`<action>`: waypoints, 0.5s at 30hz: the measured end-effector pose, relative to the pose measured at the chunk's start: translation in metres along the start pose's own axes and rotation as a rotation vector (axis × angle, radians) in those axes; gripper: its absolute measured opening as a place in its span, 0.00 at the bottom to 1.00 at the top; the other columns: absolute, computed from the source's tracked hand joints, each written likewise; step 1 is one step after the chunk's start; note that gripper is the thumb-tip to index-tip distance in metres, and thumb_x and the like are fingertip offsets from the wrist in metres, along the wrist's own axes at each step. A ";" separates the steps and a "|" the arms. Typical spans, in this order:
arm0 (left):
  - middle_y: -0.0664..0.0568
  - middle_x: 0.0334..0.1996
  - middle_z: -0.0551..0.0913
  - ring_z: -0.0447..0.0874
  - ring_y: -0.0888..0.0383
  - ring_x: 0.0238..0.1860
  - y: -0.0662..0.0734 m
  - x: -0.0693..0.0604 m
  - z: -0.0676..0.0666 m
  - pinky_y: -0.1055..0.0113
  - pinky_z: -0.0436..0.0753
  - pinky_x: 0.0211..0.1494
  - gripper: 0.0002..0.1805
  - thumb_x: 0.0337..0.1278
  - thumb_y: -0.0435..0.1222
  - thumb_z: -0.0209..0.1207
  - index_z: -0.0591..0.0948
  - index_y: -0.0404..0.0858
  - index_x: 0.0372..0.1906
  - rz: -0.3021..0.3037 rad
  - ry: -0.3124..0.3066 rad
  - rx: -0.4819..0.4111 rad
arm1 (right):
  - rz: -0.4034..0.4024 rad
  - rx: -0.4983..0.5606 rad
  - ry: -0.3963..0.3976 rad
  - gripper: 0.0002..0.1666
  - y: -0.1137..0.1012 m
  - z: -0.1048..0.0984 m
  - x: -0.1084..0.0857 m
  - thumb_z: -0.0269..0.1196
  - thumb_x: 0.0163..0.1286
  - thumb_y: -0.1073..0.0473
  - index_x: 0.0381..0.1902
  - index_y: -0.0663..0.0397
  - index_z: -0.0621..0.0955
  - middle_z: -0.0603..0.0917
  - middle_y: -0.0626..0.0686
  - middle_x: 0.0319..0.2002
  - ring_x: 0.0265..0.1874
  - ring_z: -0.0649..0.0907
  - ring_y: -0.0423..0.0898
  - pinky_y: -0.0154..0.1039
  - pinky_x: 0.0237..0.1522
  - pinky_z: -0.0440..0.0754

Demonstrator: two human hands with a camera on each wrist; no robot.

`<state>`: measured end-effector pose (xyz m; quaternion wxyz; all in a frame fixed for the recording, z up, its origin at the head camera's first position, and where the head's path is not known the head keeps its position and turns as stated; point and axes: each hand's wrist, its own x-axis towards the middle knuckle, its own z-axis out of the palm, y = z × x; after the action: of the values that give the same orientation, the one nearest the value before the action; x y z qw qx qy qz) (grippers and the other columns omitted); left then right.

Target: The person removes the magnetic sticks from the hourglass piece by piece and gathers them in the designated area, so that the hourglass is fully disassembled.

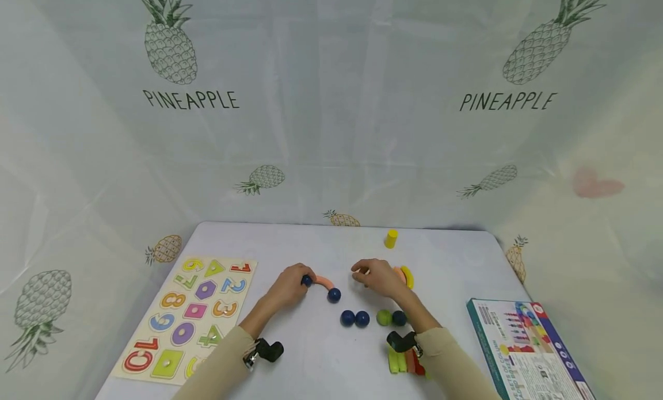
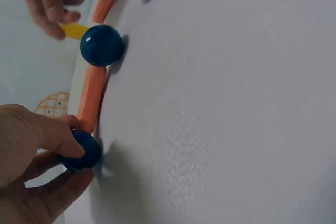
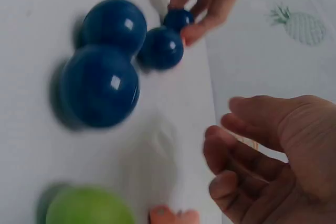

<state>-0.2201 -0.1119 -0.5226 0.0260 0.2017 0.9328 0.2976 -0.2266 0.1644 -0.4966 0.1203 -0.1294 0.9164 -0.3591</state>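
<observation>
My left hand [image 1: 292, 286] pinches a dark blue ball [image 2: 83, 151] between thumb and fingers. A curved orange stick [image 2: 92, 97] runs from that ball to a second blue ball [image 1: 334, 295] on the white table. Over the table to the right hovers my right hand [image 1: 380, 278], its fingers loosely bent and nothing in them. Beside it, partly covered by the hand, lie curved yellow and orange pieces [image 1: 408, 277]. Nearer the front sit two more blue balls [image 3: 100, 85] side by side, then a green ball [image 1: 384, 317] and another blue ball [image 1: 399, 318].
A number-and-shape puzzle board [image 1: 171, 308] lies at the left. The printed toy box [image 1: 533, 348] is at the right. A yellow cylinder [image 1: 391, 239] stands near the back edge. Lime, orange and red sticks [image 1: 397, 362] lie partly under the right wrist.
</observation>
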 end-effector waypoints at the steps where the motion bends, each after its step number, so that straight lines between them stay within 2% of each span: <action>1: 0.45 0.48 0.84 0.82 0.44 0.55 0.000 0.003 0.002 0.48 0.79 0.60 0.13 0.52 0.21 0.63 0.87 0.40 0.39 0.011 -0.003 -0.008 | -0.027 -0.016 -0.029 0.16 -0.004 0.004 0.004 0.64 0.72 0.55 0.53 0.55 0.85 0.84 0.48 0.36 0.25 0.81 0.43 0.36 0.27 0.78; 3: 0.46 0.47 0.84 0.82 0.45 0.54 0.002 0.008 0.005 0.49 0.79 0.60 0.12 0.53 0.22 0.64 0.86 0.40 0.39 0.041 -0.008 -0.019 | -0.056 -0.033 -0.077 0.16 -0.010 0.013 0.013 0.65 0.72 0.54 0.52 0.55 0.85 0.85 0.48 0.34 0.25 0.81 0.41 0.36 0.27 0.78; 7: 0.48 0.44 0.84 0.83 0.47 0.52 0.004 0.015 0.012 0.50 0.80 0.59 0.09 0.55 0.24 0.66 0.86 0.40 0.38 0.085 -0.017 -0.016 | -0.040 -0.065 -0.125 0.16 -0.016 0.029 0.027 0.67 0.70 0.52 0.50 0.54 0.85 0.84 0.46 0.30 0.24 0.81 0.40 0.35 0.25 0.78; 11: 0.49 0.41 0.84 0.84 0.48 0.50 0.007 0.021 0.015 0.50 0.80 0.58 0.09 0.55 0.24 0.67 0.86 0.40 0.37 0.089 -0.009 -0.007 | -0.016 -0.124 -0.110 0.16 -0.019 0.042 0.036 0.69 0.67 0.49 0.46 0.53 0.85 0.81 0.44 0.24 0.21 0.78 0.40 0.34 0.22 0.74; 15: 0.50 0.39 0.84 0.84 0.50 0.47 0.008 0.024 0.018 0.52 0.81 0.56 0.09 0.54 0.25 0.67 0.85 0.41 0.37 0.081 0.005 0.009 | 0.016 -0.145 -0.101 0.12 -0.023 0.046 0.039 0.69 0.67 0.50 0.40 0.52 0.85 0.80 0.44 0.17 0.18 0.76 0.40 0.33 0.20 0.70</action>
<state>-0.2361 -0.0871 -0.5316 0.0109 0.2389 0.9251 0.2949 -0.2448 0.1068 -0.5188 0.1594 -0.1486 0.9337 -0.2839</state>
